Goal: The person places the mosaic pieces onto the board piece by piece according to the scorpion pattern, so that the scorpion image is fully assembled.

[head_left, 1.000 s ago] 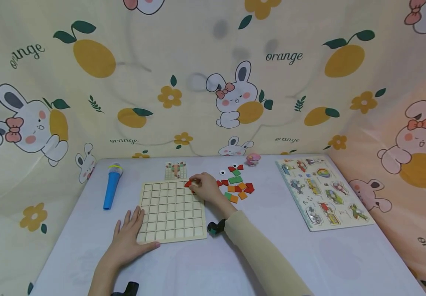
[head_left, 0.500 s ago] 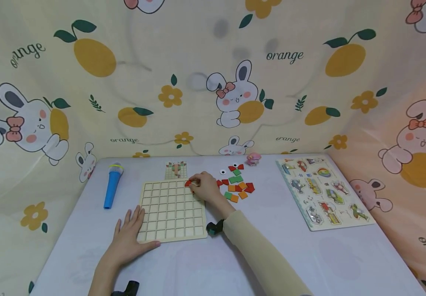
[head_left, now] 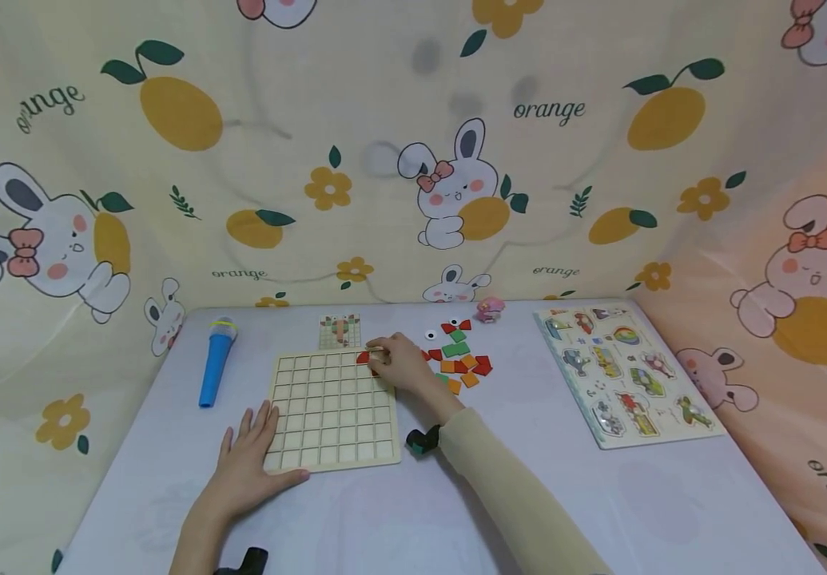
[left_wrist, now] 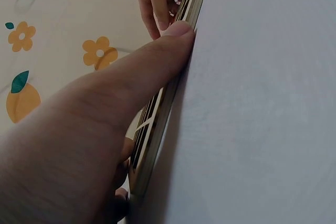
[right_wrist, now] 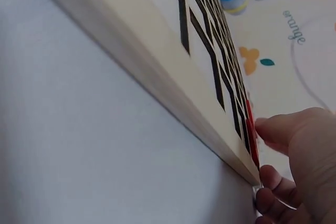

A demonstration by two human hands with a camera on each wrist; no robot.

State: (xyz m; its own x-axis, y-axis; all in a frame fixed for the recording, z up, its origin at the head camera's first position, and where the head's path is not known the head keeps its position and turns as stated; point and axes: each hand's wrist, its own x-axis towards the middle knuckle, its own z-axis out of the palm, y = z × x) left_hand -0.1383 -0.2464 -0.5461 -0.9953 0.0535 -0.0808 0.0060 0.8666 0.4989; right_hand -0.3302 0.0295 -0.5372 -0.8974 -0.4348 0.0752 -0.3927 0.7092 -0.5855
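Observation:
A square wooden grid board lies on the table. My left hand rests at its near left corner, fingers spread along the left side. The left wrist view shows the thumb laid straight against the near edge. At the far right corner, my right hand bends its fingers and pinches at a red tile, largely hidden by the hand. Just left of those fingertips, another red tile sits in the top row. In the right wrist view, my right thumb meets the red tiles along the board's edge.
Loose red, green and orange tiles with two eye discs lie right of the board. A pattern card is behind it. A blue toy microphone lies left, a pink figurine at the back, and a picture puzzle right.
Both hands stay nearly where they were. Only slight shifts show at the right fingertips by the far corner, along with a small movement of the head view.

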